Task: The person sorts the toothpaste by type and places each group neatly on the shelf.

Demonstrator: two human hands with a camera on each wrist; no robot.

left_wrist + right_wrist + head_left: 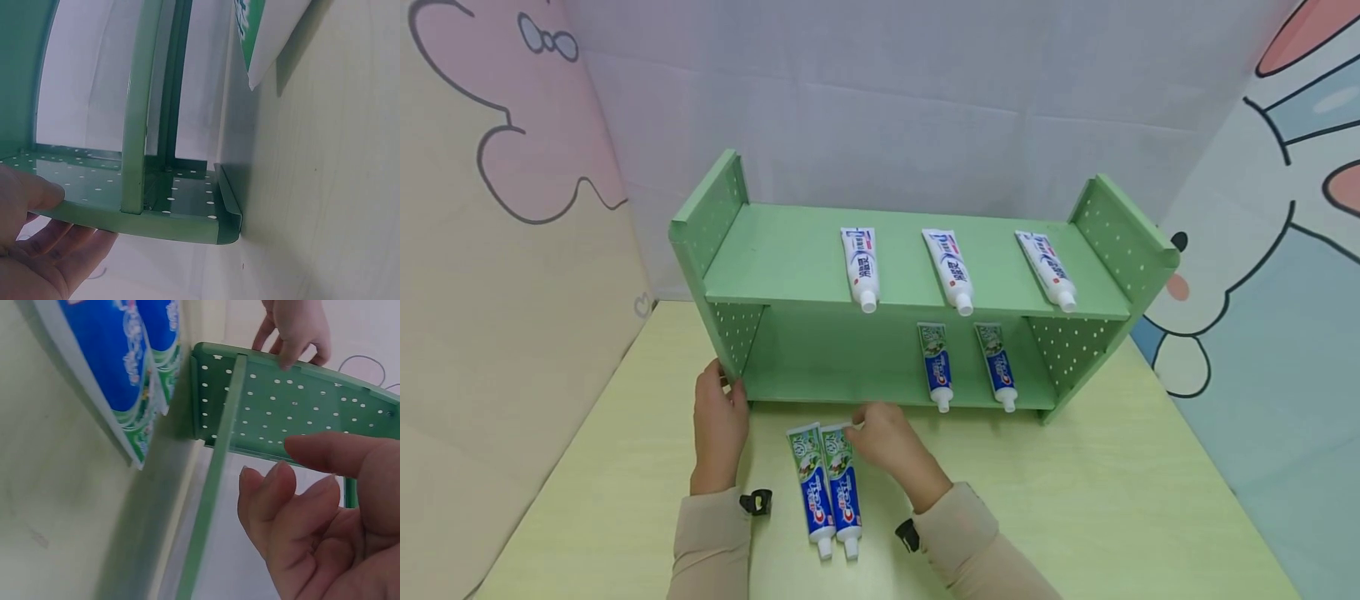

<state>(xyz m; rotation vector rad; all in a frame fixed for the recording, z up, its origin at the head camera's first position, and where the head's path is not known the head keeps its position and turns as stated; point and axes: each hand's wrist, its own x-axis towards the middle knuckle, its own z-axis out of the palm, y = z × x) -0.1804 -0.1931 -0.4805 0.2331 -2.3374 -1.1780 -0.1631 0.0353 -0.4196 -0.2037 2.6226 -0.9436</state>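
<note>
A green two-tier shelf (820, 350) stands on the table. My left hand (720, 425) grips the front edge of its left side panel (169, 226), thumb on the inner face and fingers outside. My right hand (891, 446), fingers loosely bent, hovers before the lower tier with nothing between thumb and fingertips (278, 478). Just left of it, two green-and-blue Crest toothpaste tubes, a left tube (814, 492) and a right tube (842, 492), lie side by side on the table, caps toward me.
On the upper tier lie three white toothpaste tubes, a left one (861, 267), a middle one (950, 268) and a right one (1047, 268). The lower tier holds two green-and-blue tubes (936, 364) in its right half. Printed cloth walls (887, 108) surround the table (1112, 500).
</note>
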